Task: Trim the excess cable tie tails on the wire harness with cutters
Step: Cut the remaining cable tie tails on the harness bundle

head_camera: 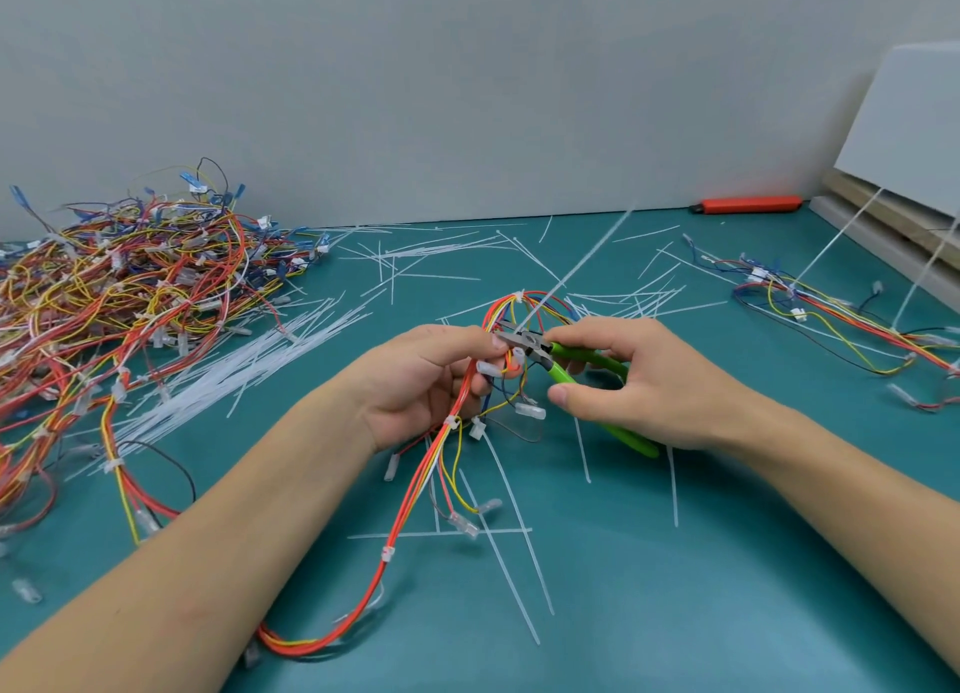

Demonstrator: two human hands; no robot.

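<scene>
1. The left hand (426, 380) pinched the wire harness (415, 510); the right hand (639, 380) gripped the green cutters (571, 375), whose blades sat between the hands at a long tie tail (587, 261).
2. Cut tails (519, 562) lay below the hands, and ties nearer the wrist looked trimmed.
3. A wire pile (130, 297) lay left of the hands, probably still waiting; loose wires crowded the blades.

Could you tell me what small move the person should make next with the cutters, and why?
Probably squeeze the green-handled cutters shut. Their metal tip sits at the base of a long white cable tie tail rising from the wire harness, which the left hand pinches just beside the tip. The right hand already grips both handles, so the cut looks lined up.
</scene>
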